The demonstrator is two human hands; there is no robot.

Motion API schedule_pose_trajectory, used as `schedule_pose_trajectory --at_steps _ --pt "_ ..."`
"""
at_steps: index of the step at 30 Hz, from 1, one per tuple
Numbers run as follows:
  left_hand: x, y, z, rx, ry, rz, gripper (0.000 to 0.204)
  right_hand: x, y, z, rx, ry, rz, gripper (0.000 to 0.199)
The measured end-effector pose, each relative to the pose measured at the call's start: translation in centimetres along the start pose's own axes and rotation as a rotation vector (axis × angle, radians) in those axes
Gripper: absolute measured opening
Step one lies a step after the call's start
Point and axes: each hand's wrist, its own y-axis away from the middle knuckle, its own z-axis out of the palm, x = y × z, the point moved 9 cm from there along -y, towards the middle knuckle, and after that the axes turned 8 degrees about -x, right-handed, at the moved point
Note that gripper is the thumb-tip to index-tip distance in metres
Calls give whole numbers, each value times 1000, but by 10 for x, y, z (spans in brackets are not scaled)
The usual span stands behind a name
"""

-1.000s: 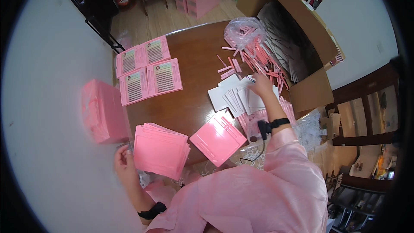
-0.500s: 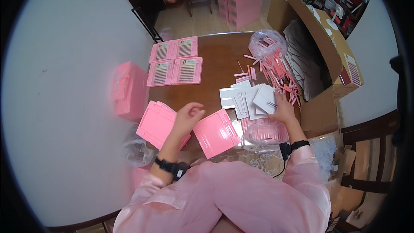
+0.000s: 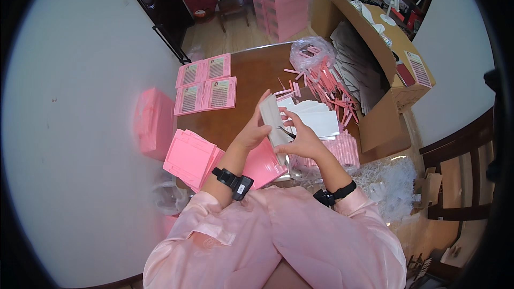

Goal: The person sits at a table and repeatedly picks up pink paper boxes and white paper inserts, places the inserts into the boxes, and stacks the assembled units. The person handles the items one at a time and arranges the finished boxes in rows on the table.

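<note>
Upright and tilted, a flat white lash tray (image 3: 272, 120) is held above the table between both hands. My left hand (image 3: 254, 128) is closed on its left side, thumb across its face. Dark slim tweezers (image 3: 288, 131) sit in my right hand (image 3: 305, 138), whose fingers and thumb also touch the tray's right edge. Below my left hand lies a pink flat case (image 3: 259, 167), partly covered by the arm. Left of it rests a stack of pink cases (image 3: 190, 155). More white flat trays (image 3: 318, 120) lie beyond my right hand.
Pink cases with lash rows (image 3: 218, 93) stand at the far left of the brown table (image 3: 257, 69). Pink tubes (image 3: 326, 83) spill from a plastic bag (image 3: 313, 53). A cardboard box (image 3: 383, 123) borders the right side; wrapped pink tubes (image 3: 342, 150) lie near the front edge.
My right hand has lifted a white tray from the pile and brought it left. My left hand has moved right and closed on it. The view has shifted slightly.
</note>
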Motion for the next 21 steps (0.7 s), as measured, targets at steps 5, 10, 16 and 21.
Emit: schedule_pose_trajectory --at_steps 5,10,16,21 --pt "9 15 8 -64 97 -57 121 8 4 -20 109 -114 38 33" --pt "-1 23 23 -188 110 -154 118 -18 -3 -16 149 -86 -106 20" --pt "-2 36 7 -54 149 -54 116 -31 15 11 -1 -157 -181 22" --pt "20 52 1 -193 332 -38 109 21 92 44 -327 272 -16 26"
